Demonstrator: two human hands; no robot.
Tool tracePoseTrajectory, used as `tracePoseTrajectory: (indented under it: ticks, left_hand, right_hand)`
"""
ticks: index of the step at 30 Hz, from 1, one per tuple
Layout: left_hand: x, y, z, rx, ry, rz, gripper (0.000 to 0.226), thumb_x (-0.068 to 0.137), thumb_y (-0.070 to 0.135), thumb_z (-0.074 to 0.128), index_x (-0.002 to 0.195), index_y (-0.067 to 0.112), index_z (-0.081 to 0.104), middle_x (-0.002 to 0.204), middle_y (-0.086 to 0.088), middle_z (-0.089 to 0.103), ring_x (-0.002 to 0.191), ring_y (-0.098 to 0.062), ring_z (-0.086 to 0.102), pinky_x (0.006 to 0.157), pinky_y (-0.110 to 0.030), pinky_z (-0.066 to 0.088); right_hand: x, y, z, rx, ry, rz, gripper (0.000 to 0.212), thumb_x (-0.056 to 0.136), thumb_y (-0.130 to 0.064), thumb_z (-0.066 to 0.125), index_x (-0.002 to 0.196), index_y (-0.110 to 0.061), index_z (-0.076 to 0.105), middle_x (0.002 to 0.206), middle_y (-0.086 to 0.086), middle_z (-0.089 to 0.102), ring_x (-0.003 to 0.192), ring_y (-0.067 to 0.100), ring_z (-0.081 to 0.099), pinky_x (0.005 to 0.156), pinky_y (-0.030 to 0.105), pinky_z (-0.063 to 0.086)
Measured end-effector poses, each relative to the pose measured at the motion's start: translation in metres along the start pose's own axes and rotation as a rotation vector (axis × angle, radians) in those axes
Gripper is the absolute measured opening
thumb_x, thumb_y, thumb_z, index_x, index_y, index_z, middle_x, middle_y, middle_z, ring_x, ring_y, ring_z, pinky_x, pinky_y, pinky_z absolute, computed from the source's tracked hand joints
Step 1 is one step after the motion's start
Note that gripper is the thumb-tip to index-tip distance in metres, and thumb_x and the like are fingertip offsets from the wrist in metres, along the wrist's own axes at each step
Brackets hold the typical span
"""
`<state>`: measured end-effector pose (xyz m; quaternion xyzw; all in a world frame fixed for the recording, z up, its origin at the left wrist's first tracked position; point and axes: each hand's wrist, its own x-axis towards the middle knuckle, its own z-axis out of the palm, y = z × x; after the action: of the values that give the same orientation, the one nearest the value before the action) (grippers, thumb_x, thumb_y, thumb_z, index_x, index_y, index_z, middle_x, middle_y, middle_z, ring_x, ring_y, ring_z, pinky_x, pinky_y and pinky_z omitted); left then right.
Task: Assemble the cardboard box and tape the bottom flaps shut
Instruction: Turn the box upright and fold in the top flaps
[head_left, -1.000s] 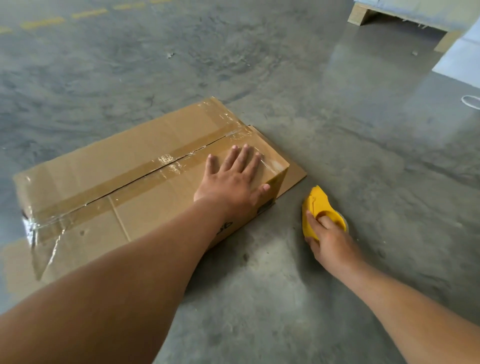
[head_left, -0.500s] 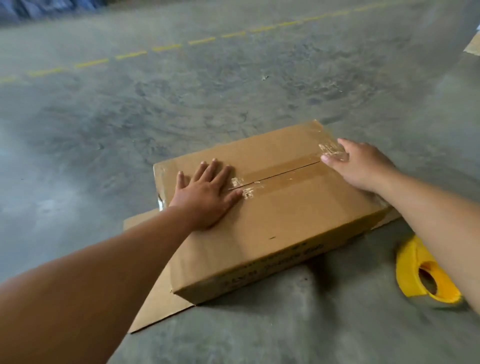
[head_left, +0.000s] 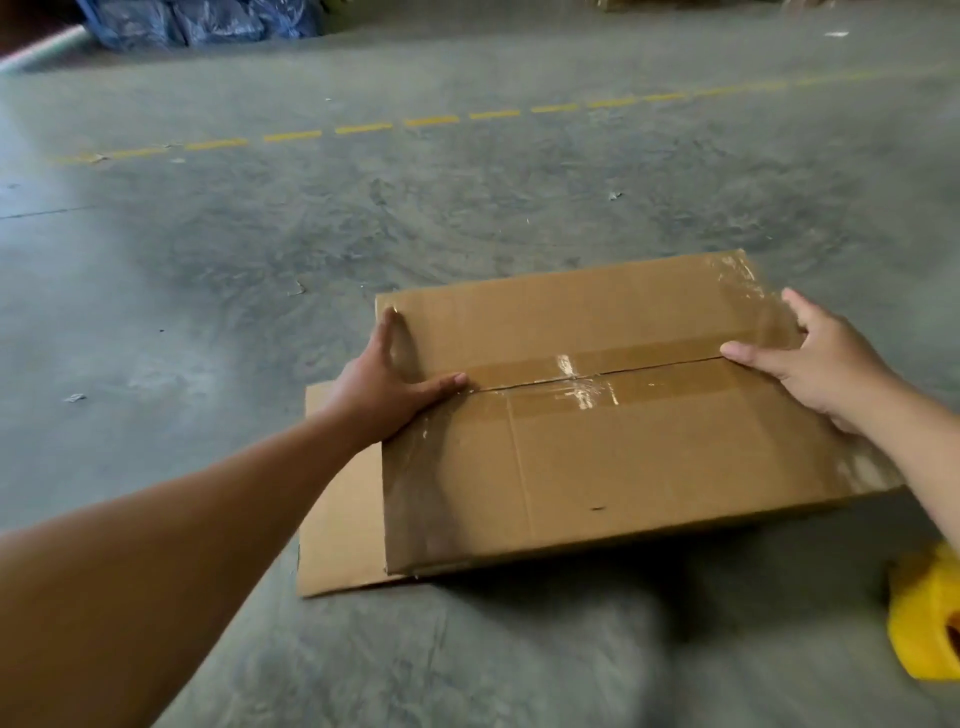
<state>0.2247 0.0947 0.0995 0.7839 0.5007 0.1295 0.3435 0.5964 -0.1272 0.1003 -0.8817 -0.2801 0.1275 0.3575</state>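
Two hands clasp the box's ends on the floor: left hand (head_left: 384, 382), right hand (head_left: 815, 364), box (head_left: 597, 415). We judge a lift could split the thinly taped seam (head_left: 597, 375).

Grey concrete floor (head_left: 363, 218), scuffed and mottled, with small scraps of litter scattered about. Across the floor, a dashed yellow line (head_left: 363, 128), rising toward the right. Beyond the line, at far left, a heap of blue plastic bags (head_left: 202, 21) beside a pale pipe (head_left: 41, 49). Soft, even light, brighter at the left edge.
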Motion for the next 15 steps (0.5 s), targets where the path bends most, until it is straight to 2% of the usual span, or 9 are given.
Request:
tracePoseTrajectory:
  ticks: [2, 6, 8, 9, 10, 12, 13, 15]
  left_hand:
    - [-0.002, 0.003, -0.023, 0.002, 0.072, 0.057, 0.135, 0.063, 0.066, 0.082, 0.158, 0.040, -0.009, 0.162, -0.009, 0.032, 0.139, -0.035, 0.044, 0.105, -0.045, 0.044]
    - [-0.008, 0.000, -0.060, -0.066, 0.213, 0.151, 0.155, 0.050, 0.064, 0.090, 0.152, 0.043, -0.025, 0.168, -0.003, 0.015, 0.147, -0.030, 0.033, 0.114, -0.047, 0.035]
    - [-0.016, -0.010, -0.065, -0.173, 0.233, 0.164, 0.158, 0.044, 0.068, 0.090, 0.150, 0.047, -0.025, 0.168, 0.000, 0.012, 0.149, -0.024, 0.030, 0.117, -0.045, 0.032]
    - [-0.022, -0.018, -0.064, -0.243, 0.239, 0.173, 0.155, 0.043, 0.069, 0.090, 0.152, 0.048, -0.018, 0.167, 0.001, 0.018, 0.148, -0.021, 0.033, 0.117, -0.044, 0.033]
    - [-0.028, -0.027, -0.060, -0.308, 0.251, 0.188, 0.147, 0.044, 0.069, 0.090, 0.154, 0.049, -0.005, 0.163, 0.003, 0.030, 0.144, -0.018, 0.038, 0.116, -0.046, 0.036]
    - [-0.041, -0.048, -0.048, -0.395, 0.311, 0.220, 0.116, 0.052, 0.070, 0.088, 0.145, 0.047, 0.022, 0.145, 0.006, 0.051, 0.132, -0.015, 0.053, 0.108, -0.050, 0.046]
    - [-0.053, -0.055, -0.041, -0.412, 0.345, 0.219, 0.099, 0.058, 0.074, 0.083, 0.136, 0.044, 0.029, 0.136, 0.006, 0.056, 0.125, -0.014, 0.058, 0.103, -0.050, 0.049]
    - [-0.079, -0.062, -0.032, -0.382, 0.381, 0.183, 0.077, 0.069, 0.080, 0.067, 0.123, 0.039, 0.031, 0.120, 0.004, 0.061, 0.108, -0.017, 0.063, 0.093, -0.046, 0.053]
  right_hand:
    - [-0.007, -0.015, -0.005, 0.082, 0.065, -0.042, 0.133, 0.037, -0.076, 0.077, 0.149, -0.038, 0.016, 0.150, 0.007, 0.036, 0.129, 0.021, 0.047, 0.105, 0.045, 0.041]
    - [-0.028, -0.031, -0.012, 0.188, 0.133, -0.052, 0.124, 0.046, -0.074, 0.080, 0.147, -0.044, 0.014, 0.147, 0.004, 0.038, 0.129, 0.019, 0.046, 0.105, 0.046, 0.042]
    - [-0.046, -0.026, -0.007, 0.201, 0.138, -0.044, 0.107, 0.046, -0.073, 0.081, 0.138, -0.043, 0.037, 0.134, 0.004, 0.052, 0.117, 0.020, 0.057, 0.099, 0.047, 0.048]
    - [-0.059, -0.023, -0.001, 0.216, 0.156, -0.062, 0.092, 0.049, -0.069, 0.083, 0.128, -0.037, 0.048, 0.123, 0.003, 0.059, 0.107, 0.020, 0.063, 0.094, 0.046, 0.051]
    - [-0.072, -0.017, 0.007, 0.226, 0.190, -0.070, 0.082, 0.053, -0.063, 0.084, 0.121, -0.031, 0.052, 0.117, 0.003, 0.062, 0.100, 0.021, 0.064, 0.091, 0.045, 0.053]
    - [-0.099, -0.004, 0.022, 0.192, 0.279, -0.064, 0.080, 0.057, -0.058, 0.084, 0.122, -0.027, 0.050, 0.121, 0.008, 0.056, 0.102, 0.026, 0.060, 0.092, 0.044, 0.050]
    - [-0.112, 0.004, 0.028, 0.195, 0.300, -0.068, 0.085, 0.056, -0.060, 0.083, 0.124, -0.024, 0.047, 0.123, 0.010, 0.053, 0.105, 0.028, 0.058, 0.093, 0.045, 0.049]
    - [-0.132, 0.021, 0.034, 0.287, 0.262, -0.086, 0.089, 0.049, -0.068, 0.081, 0.119, -0.024, 0.046, 0.117, 0.007, 0.057, 0.104, 0.025, 0.061, 0.090, 0.042, 0.051]
